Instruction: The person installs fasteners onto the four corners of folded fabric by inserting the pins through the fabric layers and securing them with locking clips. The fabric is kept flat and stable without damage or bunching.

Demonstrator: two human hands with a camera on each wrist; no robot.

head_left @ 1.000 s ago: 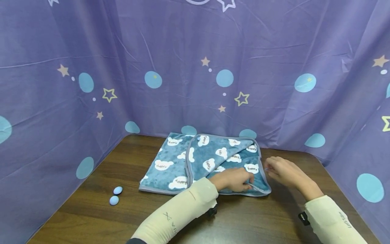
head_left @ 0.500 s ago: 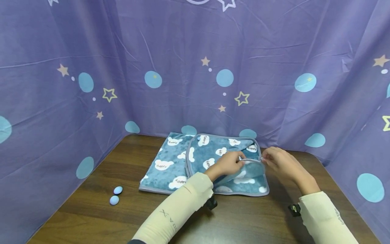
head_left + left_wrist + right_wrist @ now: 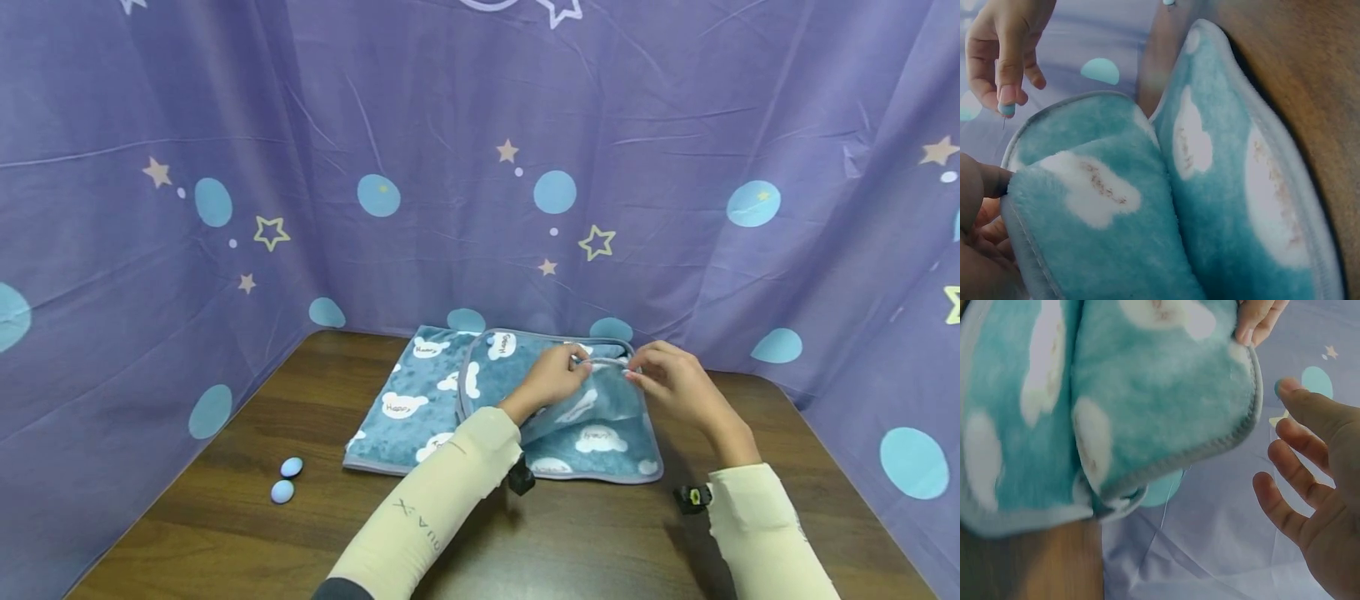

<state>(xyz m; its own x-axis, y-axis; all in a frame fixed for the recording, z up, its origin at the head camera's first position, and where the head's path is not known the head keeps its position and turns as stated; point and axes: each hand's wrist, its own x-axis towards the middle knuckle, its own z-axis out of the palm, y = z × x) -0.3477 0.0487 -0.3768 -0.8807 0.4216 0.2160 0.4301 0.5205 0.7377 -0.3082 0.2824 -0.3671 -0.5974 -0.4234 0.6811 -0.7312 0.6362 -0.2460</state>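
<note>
A teal blanket (image 3: 600, 439) with white bear heads and grey edging lies folded on the table. My left hand (image 3: 551, 375) pinches its top layer at the edge and holds that flap up; the thumb shows on the fabric in the left wrist view. Just right of the raised edge is my right hand (image 3: 671, 379), apart from the cloth in the wrist views. Between its thumb and index finger it pinches a small blue-headed pin (image 3: 1005, 110), whose thin point sticks downward. Most of the pin's head is hidden by the fingers.
Two light blue oval pieces (image 3: 282, 491) lie on the wooden table (image 3: 202, 517) at the left. A small blue dot (image 3: 490, 340) sits on the blanket's upper part. A purple curtain (image 3: 465, 108) with stars encloses the back and sides.
My left hand has taken the blanket's front edge and drawn it up and back, folding the flap away from me. My right hand has moved back and left beside it.
</note>
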